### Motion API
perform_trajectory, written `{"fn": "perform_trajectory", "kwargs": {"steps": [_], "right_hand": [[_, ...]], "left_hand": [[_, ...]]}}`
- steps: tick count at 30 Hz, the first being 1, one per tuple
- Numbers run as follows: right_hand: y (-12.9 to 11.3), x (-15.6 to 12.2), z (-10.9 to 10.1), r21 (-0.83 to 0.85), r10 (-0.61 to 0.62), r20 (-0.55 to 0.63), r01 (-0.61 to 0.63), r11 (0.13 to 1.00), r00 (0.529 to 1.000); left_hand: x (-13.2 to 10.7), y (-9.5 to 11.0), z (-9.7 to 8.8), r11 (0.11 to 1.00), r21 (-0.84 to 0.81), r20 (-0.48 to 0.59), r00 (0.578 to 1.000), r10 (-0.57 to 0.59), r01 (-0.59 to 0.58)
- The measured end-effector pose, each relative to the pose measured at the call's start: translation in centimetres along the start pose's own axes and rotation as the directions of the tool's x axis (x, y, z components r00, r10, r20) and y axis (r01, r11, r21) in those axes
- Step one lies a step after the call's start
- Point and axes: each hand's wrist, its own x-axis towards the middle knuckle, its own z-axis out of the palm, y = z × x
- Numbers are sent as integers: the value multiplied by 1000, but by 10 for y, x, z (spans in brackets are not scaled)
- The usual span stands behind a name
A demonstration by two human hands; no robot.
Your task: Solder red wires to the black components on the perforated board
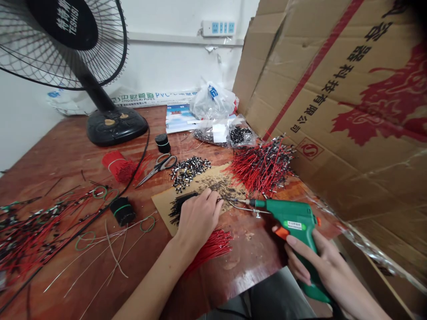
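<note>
My right hand [322, 260] is wrapped round the grip of a green soldering gun [290, 208], a finger at its orange trigger. Its metal tip and thin solder feed tube [247, 208] point left, close to the fingertips of my left hand [198, 213]. Those fingers are pinched together over a piece of brown board [167, 211]; what they hold is hidden. Black wires [178, 206] lie on the board beside my left hand. Red wires [215, 244] stick out from under it. Small black-and-silver parts [190, 171] are heaped just beyond.
A pile of red wires with dark ends [262, 166] lies against a large cardboard box [320, 98] on the right. Scissors [160, 168], wire bundles [122, 210] and a black fan [116, 124] stand left. Its cord crosses the table. Plastic bags [213, 102] sit at the back.
</note>
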Motion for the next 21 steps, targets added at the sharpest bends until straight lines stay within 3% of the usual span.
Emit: {"fn": "perform_trajectory", "kwargs": {"steps": [15,21], "right_hand": [[-1,-2,5,208,96,38,-102,973,995],[3,-5,9,217,113,6,-112,970,994]], "left_hand": [[1,2,6,999,16,-91,995,29,-28],[1,3,6,999,15,-103,994,30,-29]]}}
